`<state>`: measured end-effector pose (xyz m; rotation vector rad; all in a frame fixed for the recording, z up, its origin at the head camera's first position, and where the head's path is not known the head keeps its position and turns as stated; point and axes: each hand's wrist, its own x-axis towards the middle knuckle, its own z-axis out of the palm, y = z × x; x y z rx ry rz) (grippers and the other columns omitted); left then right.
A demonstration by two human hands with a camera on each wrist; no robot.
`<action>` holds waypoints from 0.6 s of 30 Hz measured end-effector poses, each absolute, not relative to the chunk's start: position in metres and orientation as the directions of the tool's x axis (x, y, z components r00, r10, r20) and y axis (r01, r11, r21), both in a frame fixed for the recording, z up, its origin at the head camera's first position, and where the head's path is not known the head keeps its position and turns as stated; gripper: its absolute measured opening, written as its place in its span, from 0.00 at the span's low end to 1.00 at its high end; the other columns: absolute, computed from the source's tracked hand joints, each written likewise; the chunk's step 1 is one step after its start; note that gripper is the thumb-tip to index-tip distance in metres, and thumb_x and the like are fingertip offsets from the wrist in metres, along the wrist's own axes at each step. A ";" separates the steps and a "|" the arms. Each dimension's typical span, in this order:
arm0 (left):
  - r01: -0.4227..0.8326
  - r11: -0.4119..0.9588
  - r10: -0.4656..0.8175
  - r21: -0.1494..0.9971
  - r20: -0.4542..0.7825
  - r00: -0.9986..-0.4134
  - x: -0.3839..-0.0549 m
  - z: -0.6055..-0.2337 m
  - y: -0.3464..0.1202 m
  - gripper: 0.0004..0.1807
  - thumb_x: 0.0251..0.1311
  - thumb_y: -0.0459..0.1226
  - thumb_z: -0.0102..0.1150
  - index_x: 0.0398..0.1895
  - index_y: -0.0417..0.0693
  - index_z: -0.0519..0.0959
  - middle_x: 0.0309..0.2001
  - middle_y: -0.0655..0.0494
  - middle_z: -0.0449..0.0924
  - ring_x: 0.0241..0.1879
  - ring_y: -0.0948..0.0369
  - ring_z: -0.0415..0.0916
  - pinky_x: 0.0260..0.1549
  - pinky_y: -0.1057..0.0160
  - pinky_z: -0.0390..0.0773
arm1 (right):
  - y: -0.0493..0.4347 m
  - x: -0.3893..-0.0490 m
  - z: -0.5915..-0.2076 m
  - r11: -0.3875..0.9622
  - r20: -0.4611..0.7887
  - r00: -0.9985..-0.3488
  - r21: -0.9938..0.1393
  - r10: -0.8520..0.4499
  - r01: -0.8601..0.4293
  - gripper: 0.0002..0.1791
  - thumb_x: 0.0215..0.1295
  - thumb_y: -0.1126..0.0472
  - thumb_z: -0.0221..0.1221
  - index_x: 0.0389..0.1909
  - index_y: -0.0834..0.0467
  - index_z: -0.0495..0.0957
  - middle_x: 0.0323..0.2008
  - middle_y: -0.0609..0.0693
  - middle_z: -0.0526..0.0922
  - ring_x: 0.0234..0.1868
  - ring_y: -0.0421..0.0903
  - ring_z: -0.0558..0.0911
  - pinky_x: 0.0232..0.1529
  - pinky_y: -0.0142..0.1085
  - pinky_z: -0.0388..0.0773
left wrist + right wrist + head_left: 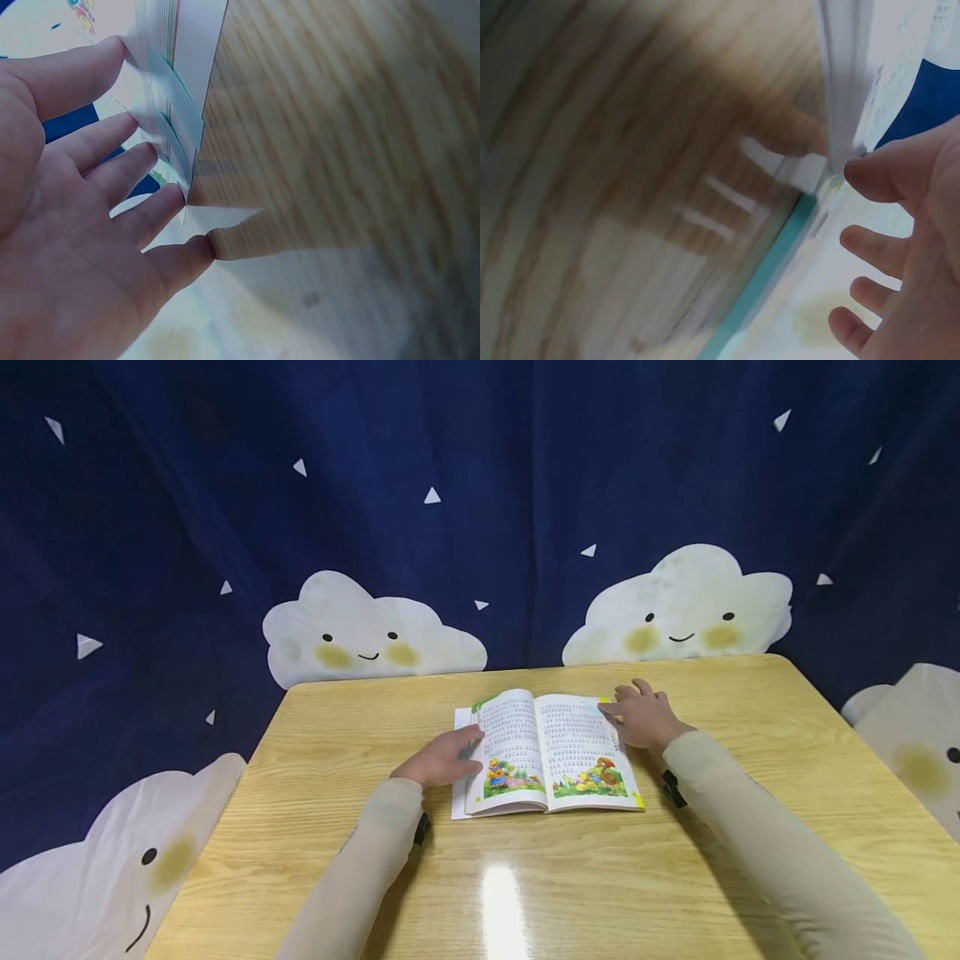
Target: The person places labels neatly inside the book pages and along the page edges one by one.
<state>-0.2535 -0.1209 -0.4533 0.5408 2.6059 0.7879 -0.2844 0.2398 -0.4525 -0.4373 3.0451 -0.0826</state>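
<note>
On the desk (360,727), book (581,739) lies open between left hand (441,758) and right hand (647,720), fingers of both spread apart at its side edges; light, even pressure should avoid creasing.

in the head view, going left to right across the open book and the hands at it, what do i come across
left hand → left page → right page → right hand
</note>
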 end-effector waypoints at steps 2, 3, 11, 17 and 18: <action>0.254 0.770 0.456 0.586 -0.227 -0.860 -0.253 -0.454 -0.120 0.33 0.68 0.40 0.58 0.75 0.49 0.63 0.78 0.51 0.57 0.78 0.51 0.53 0.77 0.51 0.57 | 0.238 -0.284 -0.453 0.953 -0.026 -0.953 -0.055 -0.301 -0.299 0.22 0.74 0.56 0.50 0.66 0.50 0.75 0.70 0.66 0.66 0.73 0.73 0.54 0.63 0.71 0.62; 0.255 0.769 0.457 0.586 -0.226 -0.860 -0.253 -0.454 -0.120 0.33 0.68 0.40 0.58 0.75 0.49 0.63 0.78 0.51 0.57 0.78 0.51 0.54 0.77 0.51 0.57 | 0.237 -0.284 -0.453 0.950 -0.014 -0.951 -0.051 -0.310 -0.309 0.22 0.74 0.55 0.50 0.66 0.50 0.75 0.70 0.66 0.66 0.73 0.72 0.55 0.63 0.70 0.63; 0.253 0.759 0.465 0.600 -0.226 -0.856 -0.254 -0.453 -0.122 0.33 0.68 0.40 0.58 0.75 0.48 0.62 0.78 0.50 0.57 0.78 0.51 0.53 0.78 0.50 0.56 | 0.235 -0.284 -0.454 0.946 -0.051 -0.948 -0.090 -0.315 -0.310 0.28 0.66 0.65 0.51 0.66 0.47 0.75 0.70 0.64 0.67 0.74 0.73 0.52 0.63 0.71 0.61; 0.256 0.772 0.465 0.582 -0.243 -0.851 -0.253 -0.453 -0.122 0.34 0.68 0.40 0.58 0.76 0.50 0.61 0.78 0.51 0.56 0.79 0.51 0.52 0.78 0.51 0.56 | 0.237 -0.283 -0.456 0.950 -0.041 -0.953 -0.101 -0.301 -0.296 0.26 0.69 0.63 0.48 0.66 0.46 0.75 0.70 0.63 0.67 0.74 0.73 0.52 0.63 0.71 0.60; 0.253 0.774 0.463 0.581 -0.247 -0.851 -0.253 -0.453 -0.122 0.34 0.68 0.41 0.58 0.76 0.50 0.61 0.78 0.51 0.55 0.79 0.51 0.52 0.78 0.51 0.55 | 0.237 -0.283 -0.456 0.950 -0.038 -0.953 -0.098 -0.301 -0.296 0.25 0.70 0.62 0.48 0.66 0.46 0.75 0.70 0.64 0.67 0.73 0.73 0.53 0.63 0.71 0.60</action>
